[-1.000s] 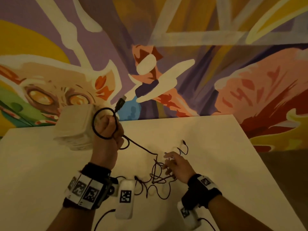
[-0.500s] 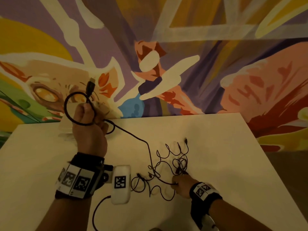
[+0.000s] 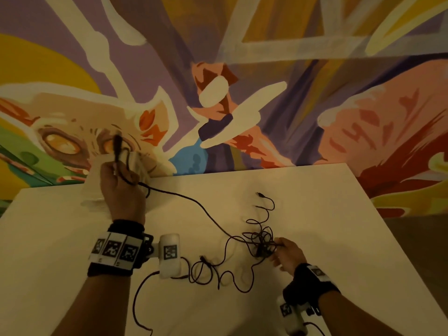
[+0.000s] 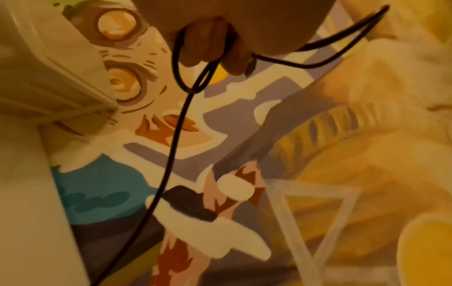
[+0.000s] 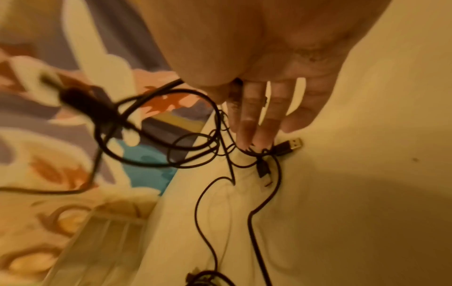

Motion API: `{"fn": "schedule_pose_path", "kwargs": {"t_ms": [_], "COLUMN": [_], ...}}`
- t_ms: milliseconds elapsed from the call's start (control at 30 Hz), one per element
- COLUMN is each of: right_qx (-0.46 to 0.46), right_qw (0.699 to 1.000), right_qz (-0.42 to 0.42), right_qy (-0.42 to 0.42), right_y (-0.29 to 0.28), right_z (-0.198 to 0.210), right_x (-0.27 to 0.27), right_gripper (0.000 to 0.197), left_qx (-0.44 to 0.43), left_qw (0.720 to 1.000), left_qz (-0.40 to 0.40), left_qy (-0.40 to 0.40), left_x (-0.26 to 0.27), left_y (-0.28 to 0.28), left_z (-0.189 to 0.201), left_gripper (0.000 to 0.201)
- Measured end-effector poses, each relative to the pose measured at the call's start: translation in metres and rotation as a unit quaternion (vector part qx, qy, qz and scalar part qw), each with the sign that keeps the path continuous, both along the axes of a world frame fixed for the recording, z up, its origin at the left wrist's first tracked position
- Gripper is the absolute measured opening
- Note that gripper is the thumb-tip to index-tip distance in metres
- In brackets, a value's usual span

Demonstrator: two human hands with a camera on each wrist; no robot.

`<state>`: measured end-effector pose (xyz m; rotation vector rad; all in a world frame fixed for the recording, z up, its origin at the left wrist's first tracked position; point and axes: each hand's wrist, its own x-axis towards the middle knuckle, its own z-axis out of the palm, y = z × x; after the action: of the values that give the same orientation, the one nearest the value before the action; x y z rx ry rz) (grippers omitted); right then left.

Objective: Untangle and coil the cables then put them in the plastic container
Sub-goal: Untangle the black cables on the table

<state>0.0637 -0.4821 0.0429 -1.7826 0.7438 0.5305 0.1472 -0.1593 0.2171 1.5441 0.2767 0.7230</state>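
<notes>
My left hand point(image 3: 121, 190) is raised over the table's far left and grips a black cable point(image 3: 194, 202) gathered into loops; in the left wrist view its fingers point(image 4: 210, 42) curl round them. The plug point(image 3: 118, 143) sticks up above the fist. That cable runs down and right into a tangle of thin black cables point(image 3: 261, 241) on the table. My right hand point(image 3: 287, 254) rests on the tangle, its straight fingertips point(image 5: 254, 135) pressing strands down beside a USB plug point(image 5: 291, 145). The clear plastic container point(image 3: 93, 187) stands behind the left hand, mostly hidden.
The white table point(image 3: 339, 238) ends at a painted wall behind and drops off at the right edge. More loose black cable point(image 3: 211, 270) curls on the table between my wrists. The container's ribbed wall point(image 4: 49, 77) is close to the left of the held loops.
My left hand has drawn its coiled cable up and to the left, pulling a longer stretch out of the tangle. The right hand has come down onto the tangle and holds it in place.
</notes>
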Motion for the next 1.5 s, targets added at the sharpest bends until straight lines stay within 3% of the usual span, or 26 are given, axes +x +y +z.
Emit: {"fn": "schedule_pose_path", "kwargs": {"t_ms": [100, 233, 333, 467, 567, 833, 1033, 1233, 1367, 1500], "right_qx": [-0.038, -0.152, -0.222, -0.166, -0.124, -0.113, -0.074, -0.161, -0.239, -0.264], "right_qw": [0.993, 0.970, 0.945, 0.932, 0.922, 0.917, 0.915, 0.883, 0.867, 0.864], "right_qz": [0.075, 0.164, 0.224, 0.239, 0.259, 0.344, 0.373, 0.440, 0.437, 0.425], "right_qy": [-0.080, -0.096, -0.093, -0.214, -0.260, -0.166, -0.135, -0.033, 0.013, 0.052], "right_y": [0.007, 0.005, 0.011, 0.041, 0.069, 0.087, 0.104, 0.101, 0.076, 0.047], "right_z": [0.014, 0.018, 0.028, 0.040, 0.040, 0.022, 0.009, -0.015, -0.025, -0.035], "right_x": [0.003, 0.007, 0.008, 0.015, 0.028, 0.044, 0.037, 0.026, 0.016, 0.010], "right_gripper": [0.022, 0.020, 0.047, 0.047, 0.039, 0.046, 0.076, 0.062, 0.067, 0.073], "left_qx": [0.067, 0.041, -0.011, -0.071, -0.125, -0.151, -0.203, -0.195, -0.190, -0.102], "left_qw": [0.997, 0.998, 0.997, 0.988, 0.977, 0.966, 0.954, 0.958, 0.954, 0.961], "left_qz": [-0.033, -0.047, -0.071, -0.136, -0.174, -0.211, -0.217, -0.208, -0.222, -0.215], "left_qy": [0.029, 0.021, 0.010, 0.000, 0.007, 0.001, 0.027, -0.010, -0.061, -0.139], "left_x": [-0.005, -0.010, -0.015, -0.025, -0.033, -0.040, -0.044, -0.037, -0.025, -0.009], "left_y": [-0.008, -0.009, -0.018, -0.051, -0.068, -0.066, -0.077, -0.083, -0.073, -0.058], "left_z": [-0.013, -0.016, -0.004, 0.015, 0.023, 0.037, 0.039, 0.066, 0.095, 0.116], "left_gripper": [0.031, 0.030, 0.023, 0.023, 0.027, 0.027, 0.030, 0.026, 0.025, 0.023]}}
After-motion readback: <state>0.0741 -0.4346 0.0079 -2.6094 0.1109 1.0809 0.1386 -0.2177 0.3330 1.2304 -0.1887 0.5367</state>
